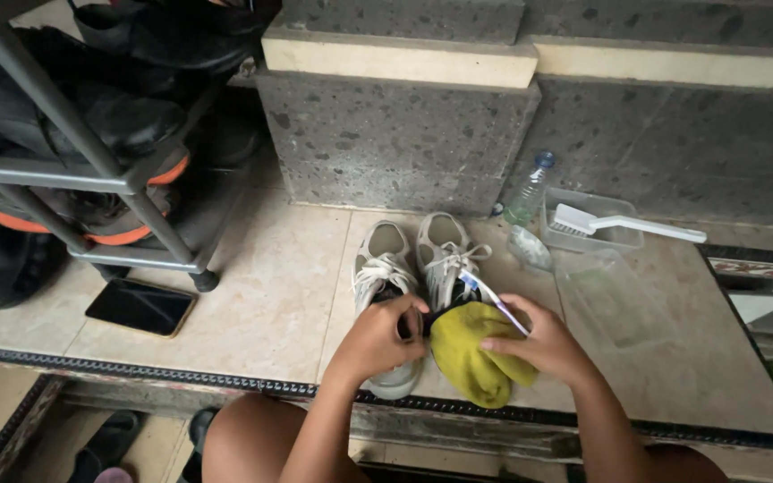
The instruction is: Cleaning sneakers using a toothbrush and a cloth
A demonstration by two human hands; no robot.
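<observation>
**Two hands at a pair of worn sneakers**

Two pale sneakers (413, 268) with loose white laces stand side by side on the tiled ledge (261, 295), toes toward the person; a yellow cloth (476, 358) lies bunched over the right shoe's toe. The left hand (382, 338) curls over the left shoe's toe, fingers pressed together on something dark; the right hand (543, 344) rests on the cloth, thumb and forefinger pinching a toothbrush (494, 300). Nearby: a plastic bottle (530, 190), a white scrubbing brush (624, 224) in a clear tub, a black phone (140, 307).

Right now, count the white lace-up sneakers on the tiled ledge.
2. One white lace-up sneaker lies under the left hand; the other sits beside it, partly covered by the yellow cloth in the right hand. The rack's dark shoes aren't counted.
</observation>
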